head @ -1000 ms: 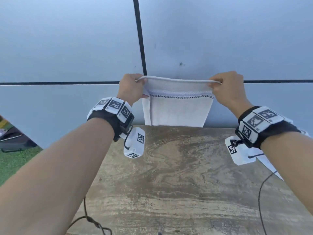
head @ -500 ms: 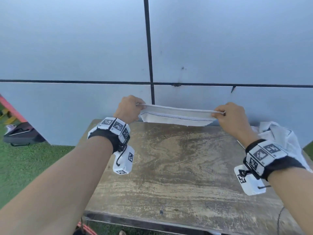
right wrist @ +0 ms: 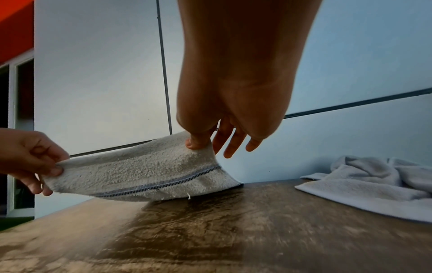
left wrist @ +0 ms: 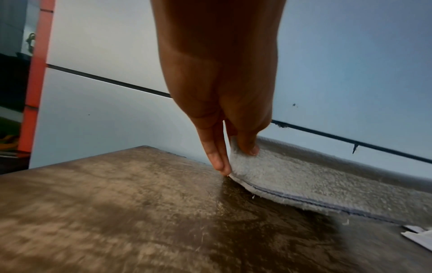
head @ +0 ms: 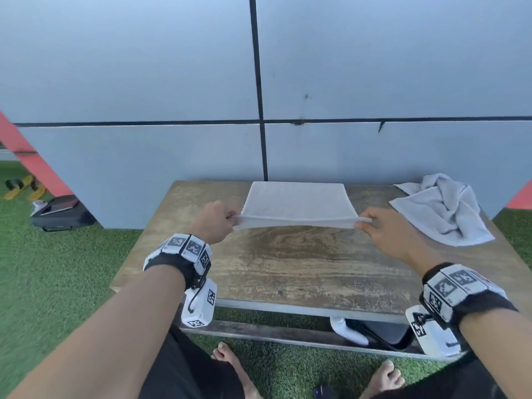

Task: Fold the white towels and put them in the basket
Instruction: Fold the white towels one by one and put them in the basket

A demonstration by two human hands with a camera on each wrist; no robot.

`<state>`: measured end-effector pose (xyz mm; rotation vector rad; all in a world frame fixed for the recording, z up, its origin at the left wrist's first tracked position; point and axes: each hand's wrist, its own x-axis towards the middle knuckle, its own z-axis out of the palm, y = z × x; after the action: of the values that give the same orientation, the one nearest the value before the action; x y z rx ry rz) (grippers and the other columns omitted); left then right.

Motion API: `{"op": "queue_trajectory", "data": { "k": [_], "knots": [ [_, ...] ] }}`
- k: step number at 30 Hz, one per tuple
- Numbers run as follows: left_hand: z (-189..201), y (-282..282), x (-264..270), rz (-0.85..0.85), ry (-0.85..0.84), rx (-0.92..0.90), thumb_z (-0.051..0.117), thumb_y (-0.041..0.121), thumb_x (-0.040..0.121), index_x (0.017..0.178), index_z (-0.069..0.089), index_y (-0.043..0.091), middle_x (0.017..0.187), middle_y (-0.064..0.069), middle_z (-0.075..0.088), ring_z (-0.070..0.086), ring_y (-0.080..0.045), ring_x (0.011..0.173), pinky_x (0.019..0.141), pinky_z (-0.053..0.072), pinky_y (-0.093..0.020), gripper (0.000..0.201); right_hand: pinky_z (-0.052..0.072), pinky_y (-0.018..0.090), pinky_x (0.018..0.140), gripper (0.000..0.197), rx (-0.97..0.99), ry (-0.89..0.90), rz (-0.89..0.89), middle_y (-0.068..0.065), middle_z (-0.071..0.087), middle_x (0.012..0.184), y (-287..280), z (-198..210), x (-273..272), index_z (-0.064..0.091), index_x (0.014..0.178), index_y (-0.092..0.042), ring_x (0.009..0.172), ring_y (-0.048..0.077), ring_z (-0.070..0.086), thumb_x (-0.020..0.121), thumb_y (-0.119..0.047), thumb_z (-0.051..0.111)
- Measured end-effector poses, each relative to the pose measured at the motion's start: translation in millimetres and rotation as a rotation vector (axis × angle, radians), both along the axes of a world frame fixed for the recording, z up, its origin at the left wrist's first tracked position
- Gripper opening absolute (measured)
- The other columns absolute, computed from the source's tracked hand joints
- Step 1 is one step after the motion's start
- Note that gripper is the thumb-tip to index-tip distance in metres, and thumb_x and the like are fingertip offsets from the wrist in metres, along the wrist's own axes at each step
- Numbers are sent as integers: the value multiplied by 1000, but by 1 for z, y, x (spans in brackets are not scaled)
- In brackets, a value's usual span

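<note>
A white towel [head: 296, 201] with a dark stitched band is stretched between both hands, its far part lying on the wooden table [head: 302, 269] and its near edge lifted. My left hand [head: 223, 218] pinches the near left corner, thumb on top in the left wrist view [left wrist: 236, 153]. My right hand [head: 371, 224] pinches the near right corner between thumb and finger [right wrist: 198, 146]; its other fingers spread loose. The towel [right wrist: 145, 177] sags in a curve just above the tabletop. No basket shows in any view.
A second white towel [head: 440, 211] lies crumpled at the table's back right corner [right wrist: 364, 184]. A grey panelled wall [head: 172, 82] stands right behind the table. Green turf [head: 57, 269] surrounds it, with a dark bag [head: 60, 214] on the left and my bare feet [head: 227, 355] below.
Both hands have come down and toward me with the towel. It hung upright against the wall a second ago; now its far part lies flat on the table.
</note>
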<state>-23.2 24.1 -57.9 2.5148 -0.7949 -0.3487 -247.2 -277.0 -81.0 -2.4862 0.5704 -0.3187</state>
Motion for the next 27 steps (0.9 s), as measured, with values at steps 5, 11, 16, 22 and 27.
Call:
{"op": "queue_trajectory", "data": {
  "k": [5,11,16,22,27],
  "knots": [
    [7,22,-25,-50,-20,-76,61,19,94,77,54,-6,62,-9,48,41,-21,55,56,32,-31,31,31,32,58,26,94,-80,-38,-2,53,69,19,1,-31,51,74,-21,67,18,49,99,-27,56],
    [27,36,-53,-102,-84,-93,54,19,99,67,43,11,57,-1,41,38,-17,51,51,25,-31,35,35,33,61,20,47,-193,-67,3,56,72,35,14,-61,57,86,-15,66,19,49,101,-28,52],
    [40,46,-73,-87,-81,-138,50,24,102,83,54,-3,67,-11,50,43,-20,54,56,32,-31,33,40,37,68,18,53,-215,-69,9,61,78,44,28,-77,59,93,-15,70,24,52,101,-30,52],
    [44,60,-85,-145,-12,-78,50,27,103,94,58,-7,77,-17,59,60,-29,68,65,48,-41,36,41,40,76,27,17,-64,-65,13,62,85,55,44,-94,58,94,-7,83,32,56,101,-31,51],
    [36,65,-90,-197,181,42,51,28,103,102,66,9,100,-11,69,71,-25,84,81,59,-45,24,43,31,66,20,174,144,-56,10,66,96,59,45,-100,61,87,-17,85,27,62,101,-30,54]
  ]
}}
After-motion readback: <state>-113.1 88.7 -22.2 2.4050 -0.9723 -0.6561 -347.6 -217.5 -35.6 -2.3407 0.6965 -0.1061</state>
